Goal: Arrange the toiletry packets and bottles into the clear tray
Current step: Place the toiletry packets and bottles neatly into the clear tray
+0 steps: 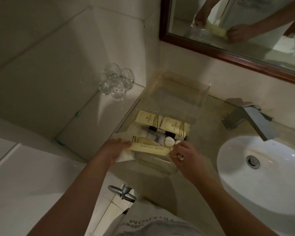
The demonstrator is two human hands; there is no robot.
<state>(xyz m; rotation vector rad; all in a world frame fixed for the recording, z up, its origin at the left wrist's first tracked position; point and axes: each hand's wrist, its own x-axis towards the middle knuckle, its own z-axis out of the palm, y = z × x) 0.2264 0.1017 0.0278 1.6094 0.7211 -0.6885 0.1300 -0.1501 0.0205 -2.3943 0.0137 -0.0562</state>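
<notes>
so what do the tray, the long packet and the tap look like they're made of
The tray: clear hard plastic, likely acrylic; the counter shows through its walls. The long packet: matte cream paper or card, printed lettering. The tap: grey metal, brushed-looking, flat angular faces with dull sheen.

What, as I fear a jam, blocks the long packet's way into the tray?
Nothing visible. The left hand and right hand hold the packet over the tray's bare near end; bottles and soaps lie beyond.
</notes>
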